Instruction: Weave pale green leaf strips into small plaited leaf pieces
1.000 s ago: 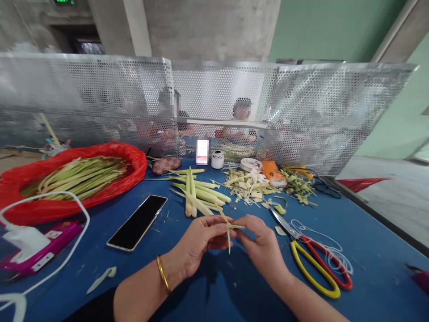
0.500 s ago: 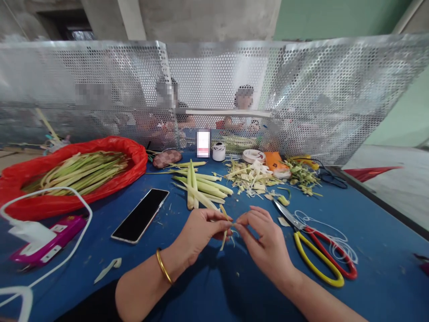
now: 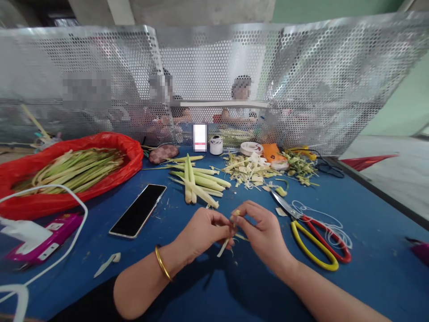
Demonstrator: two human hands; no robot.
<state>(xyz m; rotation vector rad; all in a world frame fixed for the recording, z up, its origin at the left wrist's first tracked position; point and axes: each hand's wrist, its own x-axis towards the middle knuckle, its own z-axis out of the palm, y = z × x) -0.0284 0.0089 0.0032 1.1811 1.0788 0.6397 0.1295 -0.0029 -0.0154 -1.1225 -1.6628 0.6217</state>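
Observation:
My left hand (image 3: 209, 230), with a gold bangle on its wrist, is closed in a pinch on a pale plant strip (image 3: 223, 247) whose end hangs below the fingers. Fingertip to fingertip with it, my right hand (image 3: 259, 228) pinches a yellowish piece of the same strip (image 3: 237, 213). How the strip runs between the fingers is hidden. Just beyond the hands lie several pale green stalks (image 3: 204, 181), some crossing over others. Right of my right hand rest scissors (image 3: 296, 215) with one yellow and one red handle, their blades pointing away.
A red bag (image 3: 134, 154) of long stalks stands at left, near a phone (image 3: 139, 210) and a purple power strip (image 3: 50, 241). Plant scraps (image 3: 248, 170), a tape roll (image 3: 252, 148) and white string (image 3: 331, 228) lie right. Behind a perforated metal screen (image 3: 208, 58) sit people.
My right fingers have shifted slightly up and closer to my left fingertips, bending the strip's end. The strip's upper tip no longer sticks up above my left hand. The view has tilted slightly.

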